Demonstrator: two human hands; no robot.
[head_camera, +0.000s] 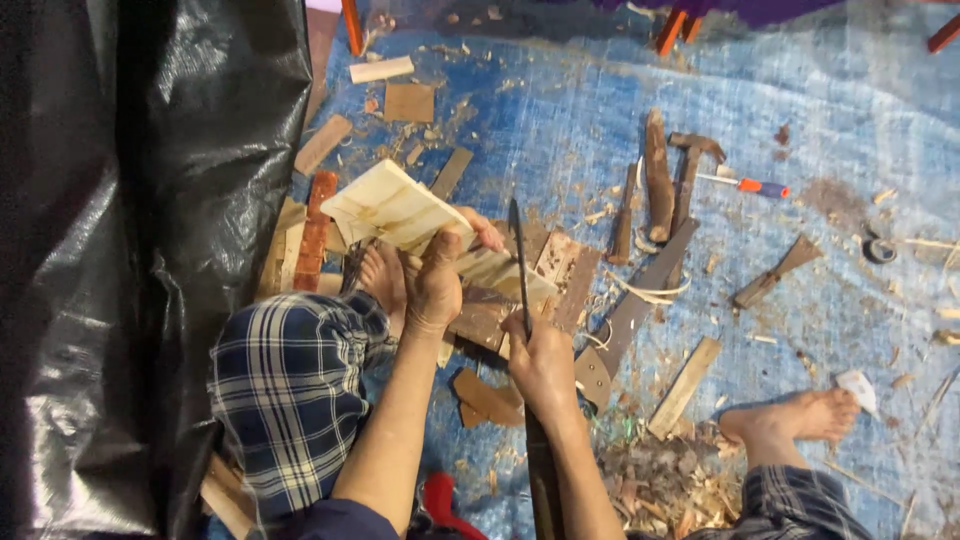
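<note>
Between our hands, a pale wooden slab (400, 210) stood tilted on a heap of wood offcuts (520, 290). Our left hand (435, 285) gripped its lower edge, fingers wrapped tight. Our right hand (540, 365) closed around a long dark blade (518, 265), just beside the slab. Beyond the right hand lay a hammer (688, 175) and screwdriver (750, 186) on the blue tarp (820, 120).

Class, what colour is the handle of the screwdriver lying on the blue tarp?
Orange-red, seen in the head view: screwdriver.
</note>
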